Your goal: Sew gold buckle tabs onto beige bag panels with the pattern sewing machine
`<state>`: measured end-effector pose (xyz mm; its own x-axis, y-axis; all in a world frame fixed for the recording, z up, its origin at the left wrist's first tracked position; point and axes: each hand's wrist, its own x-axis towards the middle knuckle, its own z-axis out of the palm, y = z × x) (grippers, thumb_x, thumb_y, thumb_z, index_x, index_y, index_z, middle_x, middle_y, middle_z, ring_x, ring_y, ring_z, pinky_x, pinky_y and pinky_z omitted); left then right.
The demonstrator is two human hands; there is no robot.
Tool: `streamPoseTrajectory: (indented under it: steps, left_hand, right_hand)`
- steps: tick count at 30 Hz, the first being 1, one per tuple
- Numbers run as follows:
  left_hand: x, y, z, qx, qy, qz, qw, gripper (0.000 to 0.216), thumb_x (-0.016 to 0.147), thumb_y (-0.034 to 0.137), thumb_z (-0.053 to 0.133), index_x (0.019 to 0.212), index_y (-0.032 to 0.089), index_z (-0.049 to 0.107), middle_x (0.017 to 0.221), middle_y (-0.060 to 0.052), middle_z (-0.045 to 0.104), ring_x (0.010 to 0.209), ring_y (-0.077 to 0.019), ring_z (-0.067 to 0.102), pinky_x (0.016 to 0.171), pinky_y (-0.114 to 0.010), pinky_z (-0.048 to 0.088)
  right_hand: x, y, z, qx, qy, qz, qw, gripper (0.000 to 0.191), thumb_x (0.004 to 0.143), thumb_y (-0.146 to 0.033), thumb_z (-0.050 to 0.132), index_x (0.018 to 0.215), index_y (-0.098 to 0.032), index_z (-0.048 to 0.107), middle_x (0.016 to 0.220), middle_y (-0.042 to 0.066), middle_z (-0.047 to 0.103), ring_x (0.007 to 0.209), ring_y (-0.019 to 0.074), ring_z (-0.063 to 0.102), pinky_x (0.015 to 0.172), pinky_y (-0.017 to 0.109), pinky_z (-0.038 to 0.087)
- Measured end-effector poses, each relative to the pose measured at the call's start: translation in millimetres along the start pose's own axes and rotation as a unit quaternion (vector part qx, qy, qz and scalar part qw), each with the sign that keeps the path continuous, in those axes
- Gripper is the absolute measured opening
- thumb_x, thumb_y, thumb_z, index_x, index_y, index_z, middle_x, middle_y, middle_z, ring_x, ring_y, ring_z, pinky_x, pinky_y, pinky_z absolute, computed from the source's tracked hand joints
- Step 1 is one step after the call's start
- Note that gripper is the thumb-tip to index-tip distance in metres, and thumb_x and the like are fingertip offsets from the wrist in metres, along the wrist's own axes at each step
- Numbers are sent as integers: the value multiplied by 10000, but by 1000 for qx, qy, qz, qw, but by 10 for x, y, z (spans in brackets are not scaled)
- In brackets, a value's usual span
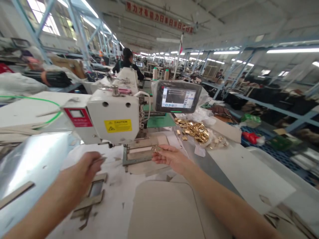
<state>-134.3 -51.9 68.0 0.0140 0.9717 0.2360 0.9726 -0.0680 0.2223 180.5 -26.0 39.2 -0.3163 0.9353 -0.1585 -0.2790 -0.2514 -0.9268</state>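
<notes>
My left hand (86, 167) is closed, fingertips pressed together left of the sewing machine's (114, 113) clamp frame (139, 161). A small thin piece seems to show at its fingertips, too blurred to name. My right hand (170, 157) pinches a small shiny metal fitting (156, 149) over the right side of that frame. Light beige material lies in and under the frame. Below my left hand are several beige strips with dark edges (93, 199). A large beige panel (163, 209) with rounded corners lies nearest me, between my forearms.
A heap of gold metal fittings (196, 131) lies on the table at the right, behind my right hand. Above it stands the machine's lit screen (178, 97). A single strip (16, 194) lies at far left. Another person (127, 63) sits beyond the machine.
</notes>
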Motion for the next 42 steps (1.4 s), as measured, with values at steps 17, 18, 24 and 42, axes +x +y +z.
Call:
streamPoseTrajectory:
  steps: [17,18,24,42]
  left_hand:
    - [92,1330,746,-286,-91,155,941,654,763,23,413,1374,95,190,1285,-226,560,1177,-242,596,961,-408,493]
    - [93,1354,761,-298,-66,179,935,703,762,31,420,1407,95,148,1368,-247,481,1247,-249,543,1006,-422,468]
    - [158,1523,678,-182,-92,224,953,857,748,11,421,1491,197,35,1529,-221,273,1080,-248,647,847,-371,550]
    - [304,1309,1132,19,-17,223,975,615,947,472,384,1413,72,423,1497,-147,425,1405,-316,350,1150,-524,280]
  right_hand:
    - [-225,19,176,-559,-45,-256,788,575,887,-91,394,1458,-132,334,1264,145,613,1092,207,615,958,365,484]
    - [-231,4,201,-529,-37,-254,809,536,877,-86,404,1410,-144,401,1228,127,634,1062,197,626,940,346,489]
    - [-35,24,144,-487,36,-149,860,353,856,-132,464,1192,-136,571,984,87,704,905,195,650,820,296,501]
    - [700,-313,-147,-600,49,114,791,211,845,-244,579,666,-139,622,467,-47,445,438,72,405,440,192,278]
